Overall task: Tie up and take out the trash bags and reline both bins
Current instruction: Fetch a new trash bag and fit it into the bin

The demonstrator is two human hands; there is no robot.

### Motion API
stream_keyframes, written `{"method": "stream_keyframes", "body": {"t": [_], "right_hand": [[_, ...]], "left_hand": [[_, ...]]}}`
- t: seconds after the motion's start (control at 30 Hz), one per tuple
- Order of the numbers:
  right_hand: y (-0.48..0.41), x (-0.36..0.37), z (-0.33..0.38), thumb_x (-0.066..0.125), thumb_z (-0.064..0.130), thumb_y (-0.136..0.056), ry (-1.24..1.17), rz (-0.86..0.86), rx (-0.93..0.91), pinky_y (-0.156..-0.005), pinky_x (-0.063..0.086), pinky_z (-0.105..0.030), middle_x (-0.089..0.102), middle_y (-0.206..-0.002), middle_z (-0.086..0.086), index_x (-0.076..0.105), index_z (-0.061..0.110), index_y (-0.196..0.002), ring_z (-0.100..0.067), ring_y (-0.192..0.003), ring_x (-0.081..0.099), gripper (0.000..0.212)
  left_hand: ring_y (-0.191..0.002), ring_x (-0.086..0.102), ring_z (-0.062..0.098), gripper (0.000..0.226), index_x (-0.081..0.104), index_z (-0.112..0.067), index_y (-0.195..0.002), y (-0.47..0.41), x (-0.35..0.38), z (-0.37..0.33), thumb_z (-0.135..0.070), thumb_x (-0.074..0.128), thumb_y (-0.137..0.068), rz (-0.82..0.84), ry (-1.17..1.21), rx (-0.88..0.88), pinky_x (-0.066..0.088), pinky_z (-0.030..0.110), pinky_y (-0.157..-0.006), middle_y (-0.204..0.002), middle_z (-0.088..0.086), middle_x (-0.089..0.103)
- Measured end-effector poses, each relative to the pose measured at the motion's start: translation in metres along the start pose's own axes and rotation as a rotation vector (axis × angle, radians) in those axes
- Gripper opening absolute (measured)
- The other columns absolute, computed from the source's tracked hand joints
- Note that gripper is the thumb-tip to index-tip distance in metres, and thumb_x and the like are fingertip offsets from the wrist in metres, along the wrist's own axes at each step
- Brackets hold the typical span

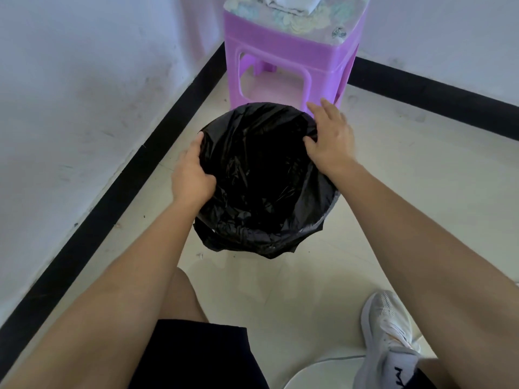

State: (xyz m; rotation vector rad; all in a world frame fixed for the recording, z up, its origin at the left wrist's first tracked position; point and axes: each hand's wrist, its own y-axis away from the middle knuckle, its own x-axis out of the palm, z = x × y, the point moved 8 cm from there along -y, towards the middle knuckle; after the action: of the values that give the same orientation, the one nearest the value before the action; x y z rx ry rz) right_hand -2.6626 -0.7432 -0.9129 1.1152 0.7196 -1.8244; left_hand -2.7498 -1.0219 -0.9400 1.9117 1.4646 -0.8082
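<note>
At the black liner's point(261, 169) left edge the left hand point(191, 176) is curling round the plastic, thumb inside, likely tautening it over the rim; at its far-right edge the right hand point(330, 140) is pressing down, fingers spread. The liner is standing upright before the purple stool point(292, 60), mouth opening upward.

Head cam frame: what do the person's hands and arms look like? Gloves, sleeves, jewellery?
No gloves: left hand and right hand are bare, with no rings, watch or bands visible. Forearms are uncovered up to the frame edge; no sleeve shows. Elsewhere, black shorts and a white sneaker.
</note>
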Motion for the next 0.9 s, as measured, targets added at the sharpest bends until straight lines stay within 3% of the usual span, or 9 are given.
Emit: {"method": "stream_keyframes", "body": {"t": [0.1, 0.17, 0.3, 0.43, 0.5, 0.6, 0.77, 0.83, 0.9], "right_hand": [[0.024, -0.009, 0.000, 0.069, 0.040, -0.082, 0.007, -0.052, 0.263, -0.119, 0.016, -0.051, 0.006, -0.164, -0.016, 0.017, 0.024, -0.155, -0.040, -0.148, 0.013, 0.091], [0.049, 0.001, -0.012, 0.068, 0.029, -0.082, -0.117, 0.000, 0.415, -0.115, 0.024, -0.050, 0.006, -0.164, -0.014, 0.008, 0.024, -0.157, -0.041, -0.146, 0.020, 0.097], [0.077, 0.012, -0.042, 0.047, 0.001, -0.081, -0.642, -0.089, 0.624, -0.094, 0.039, -0.025, 0.054, -0.131, 0.004, 0.026, 0.032, -0.152, -0.022, -0.116, 0.055, 0.080], [0.064, 0.014, -0.046, 0.040, 0.001, -0.076, -0.772, -0.105, 0.655, -0.100, 0.046, -0.030, 0.061, -0.116, 0.014, 0.040, 0.039, -0.143, -0.014, -0.108, 0.058, 0.077], [0.060, 0.015, -0.047, 0.039, 0.000, -0.074, -0.783, -0.090, 0.638, -0.101, 0.048, -0.033, 0.063, -0.118, 0.011, 0.041, 0.039, -0.142, -0.015, -0.109, 0.059, 0.078], [0.048, 0.017, -0.052, 0.044, 0.002, -0.073, -0.768, -0.100, 0.591, -0.096, 0.049, -0.031, 0.062, -0.118, 0.010, 0.041, 0.034, -0.143, -0.015, -0.108, 0.059, 0.077], [0.033, 0.016, -0.062, 0.056, 0.028, -0.087, -0.701, -0.142, 0.500, -0.070, 0.038, -0.013, 0.057, -0.094, 0.026, 0.044, 0.033, -0.139, 0.005, -0.086, 0.055, 0.054], [0.028, 0.014, -0.063, 0.049, 0.033, -0.095, -0.681, -0.133, 0.485, -0.074, 0.036, -0.019, 0.052, -0.088, 0.028, 0.043, 0.032, -0.142, 0.005, -0.080, 0.053, 0.047], [0.021, 0.014, -0.062, 0.043, 0.035, -0.099, -0.597, -0.120, 0.452, -0.083, 0.034, -0.024, 0.059, -0.102, 0.017, 0.038, 0.029, -0.147, -0.008, -0.092, 0.057, 0.048]], "left_hand": [[-0.122, 0.052, 0.017, 0.081, 0.031, -0.034, -0.150, 0.004, 0.002, -0.014, 0.001, 0.058, -0.082, -0.109, 0.033, -0.073, 0.034, 0.019, -0.091, -0.141, -0.003, 0.049], [-0.112, 0.056, 0.016, 0.082, 0.028, -0.035, -0.151, 0.006, 0.008, -0.020, 0.001, 0.056, -0.083, -0.124, 0.041, -0.154, 0.036, 0.021, -0.083, -0.141, -0.004, 0.048], [-0.103, 0.059, 0.015, 0.081, 0.026, -0.040, -0.149, 0.007, 0.012, -0.026, -0.003, 0.053, -0.082, -0.148, 0.106, -0.201, 0.039, 0.024, -0.073, -0.133, -0.007, 0.055], [-0.075, 0.054, -0.003, 0.090, 0.015, -0.041, -0.153, 0.015, 0.017, -0.014, 0.009, 0.042, -0.083, -0.180, 0.434, -0.342, 0.039, 0.010, -0.059, -0.121, -0.018, 0.045], [-0.090, 0.058, -0.003, 0.089, 0.020, -0.038, -0.153, 0.014, 0.019, -0.011, 0.009, 0.040, -0.080, -0.168, 0.518, -0.354, 0.045, 0.009, -0.065, -0.130, -0.019, 0.043], [-0.118, 0.056, 0.015, 0.082, 0.034, -0.035, -0.147, 0.004, 0.024, -0.015, 0.003, 0.040, -0.075, -0.152, 0.468, -0.298, 0.050, 0.029, -0.095, -0.137, -0.006, 0.054], [-0.110, 0.056, 0.013, 0.066, 0.032, -0.029, -0.149, -0.004, 0.027, -0.017, -0.010, 0.046, -0.087, -0.215, 0.388, -0.253, 0.045, 0.027, -0.089, -0.132, -0.005, 0.056], [-0.124, 0.050, 0.018, 0.066, 0.025, -0.025, -0.152, -0.004, 0.025, -0.023, -0.019, 0.048, -0.091, -0.219, 0.248, -0.195, 0.041, 0.032, -0.101, -0.144, -0.001, 0.047], [-0.137, 0.037, 0.023, 0.068, 0.018, -0.020, -0.155, -0.006, 0.025, -0.028, -0.026, 0.047, -0.094, -0.220, 0.073, -0.146, 0.033, 0.039, -0.109, -0.154, 0.005, 0.033]]}}
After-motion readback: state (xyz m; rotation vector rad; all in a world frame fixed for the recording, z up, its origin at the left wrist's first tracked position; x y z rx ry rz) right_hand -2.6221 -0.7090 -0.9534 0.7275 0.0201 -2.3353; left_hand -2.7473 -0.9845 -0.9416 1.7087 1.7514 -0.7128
